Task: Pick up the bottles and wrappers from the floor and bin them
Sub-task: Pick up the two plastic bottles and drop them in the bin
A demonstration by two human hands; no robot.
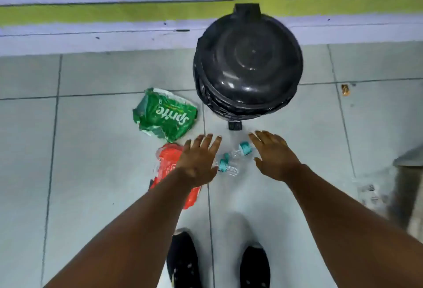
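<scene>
Under the spread, empty left hand (198,160), red wrapper (168,162) half hidden, right hand (273,154) also spread, clear bottles (231,162) blurred.

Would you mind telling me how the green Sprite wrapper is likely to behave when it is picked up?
The green wrapper looks crumpled and thin, so probably floppy and light. Its glossy film may feel slippery. Lying flat on the floor, it is unlikely to roll.

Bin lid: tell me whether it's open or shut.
Shut. The black bin shows its domed lid seated flat over the rim, no opening visible.
</scene>
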